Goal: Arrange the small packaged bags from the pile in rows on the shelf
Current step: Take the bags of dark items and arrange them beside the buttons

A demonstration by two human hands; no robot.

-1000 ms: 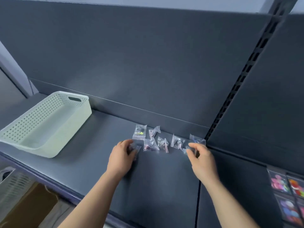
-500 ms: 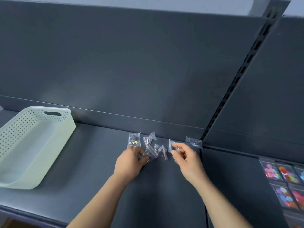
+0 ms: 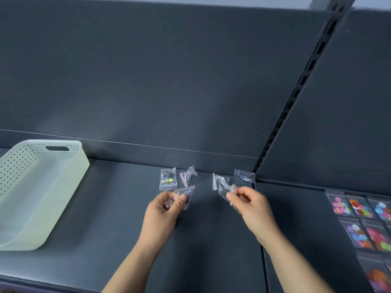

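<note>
Small clear plastic bags lie near the back of the dark grey shelf [image 3: 118, 212]. One bag with a yellow piece [image 3: 168, 179] lies flat at the left, a crumpled bag [image 3: 187, 174] beside it, and another bag [image 3: 244, 175] at the shelf's right end by the upright. My left hand [image 3: 164, 210] pinches a small bag [image 3: 185, 193] between thumb and fingers, just above the shelf. My right hand [image 3: 251, 205] grips a bunch of small bags [image 3: 222, 185], also lifted off the shelf. A bare gap of shelf lies between the two hands.
A pale green perforated basket [image 3: 80, 166] stands on the shelf at the left, nothing visible inside. Rows of bags with colourful discs [image 3: 359, 220] cover the neighbouring shelf at the right. A slotted upright [image 3: 296, 92] divides the back panels.
Both hands have picked bags up from the middle row and drawn apart, leaving a gap there. The view has swung right, so the basket sits further left.
</note>
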